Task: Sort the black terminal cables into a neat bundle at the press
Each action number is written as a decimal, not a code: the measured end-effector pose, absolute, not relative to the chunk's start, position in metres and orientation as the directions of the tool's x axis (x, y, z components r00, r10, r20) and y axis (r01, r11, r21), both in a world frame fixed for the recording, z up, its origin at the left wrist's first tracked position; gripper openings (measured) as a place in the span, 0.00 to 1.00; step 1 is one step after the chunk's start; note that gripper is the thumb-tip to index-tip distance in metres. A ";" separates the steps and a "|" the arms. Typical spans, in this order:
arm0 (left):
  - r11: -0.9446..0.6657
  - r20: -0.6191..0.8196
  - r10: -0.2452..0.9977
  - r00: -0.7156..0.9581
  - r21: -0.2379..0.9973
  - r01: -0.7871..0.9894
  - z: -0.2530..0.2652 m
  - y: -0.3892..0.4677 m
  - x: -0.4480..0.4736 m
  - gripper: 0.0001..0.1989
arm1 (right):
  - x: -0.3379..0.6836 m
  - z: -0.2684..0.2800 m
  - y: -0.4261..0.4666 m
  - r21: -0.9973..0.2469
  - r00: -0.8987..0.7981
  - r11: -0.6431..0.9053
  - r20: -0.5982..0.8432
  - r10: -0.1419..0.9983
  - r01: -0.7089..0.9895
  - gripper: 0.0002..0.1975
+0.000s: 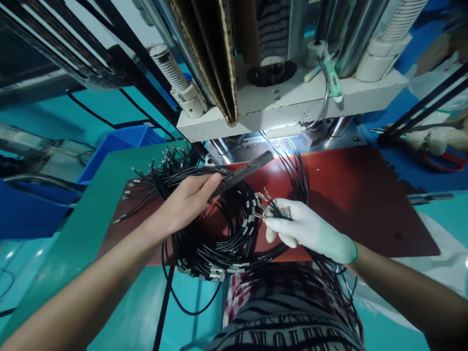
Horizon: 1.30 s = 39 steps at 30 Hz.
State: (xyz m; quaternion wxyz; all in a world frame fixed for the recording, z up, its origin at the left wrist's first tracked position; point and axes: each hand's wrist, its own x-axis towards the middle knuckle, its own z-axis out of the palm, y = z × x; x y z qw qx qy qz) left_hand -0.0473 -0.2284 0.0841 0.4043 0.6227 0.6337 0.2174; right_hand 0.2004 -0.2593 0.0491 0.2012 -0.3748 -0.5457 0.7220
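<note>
On the red counter (365,195), bare left hand (186,200) pinches a dark flat bar (243,174) over the wire coil (219,234); gloved right hand (307,229) pinches wire ends (265,207), loose loops look likely to snag and tangle

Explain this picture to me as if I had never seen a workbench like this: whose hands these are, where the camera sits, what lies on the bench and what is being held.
The camera is worn on a person's head and looks down at their own two hands. The bare left hand grips a flat dark bar. The right hand, in a white glove, pinches a few metal terminals at the ends of thin black wires. A large coil of such black wires lies on a reddish-brown mat over a green bench top. Behind the mat stands a white press-like machine with steel columns. A blue bin sits at the left.
</note>
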 end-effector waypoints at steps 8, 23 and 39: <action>0.543 -0.415 0.761 0.499 0.828 -0.140 0.050 -0.223 0.008 0.16 | 0.191 0.054 -0.263 -0.909 -0.537 -0.364 -0.413 0.735 0.201 0.13; 0.433 -0.325 0.858 0.398 0.875 -0.218 0.035 -0.225 0.020 0.16 | 0.179 0.047 -0.249 -0.952 -0.464 -0.235 -0.302 0.833 0.198 0.09; 0.494 -0.406 0.841 0.357 0.845 -0.203 0.026 -0.227 0.023 0.17 | 0.176 0.059 -0.245 -0.895 -0.458 -0.345 -0.442 0.772 0.282 0.07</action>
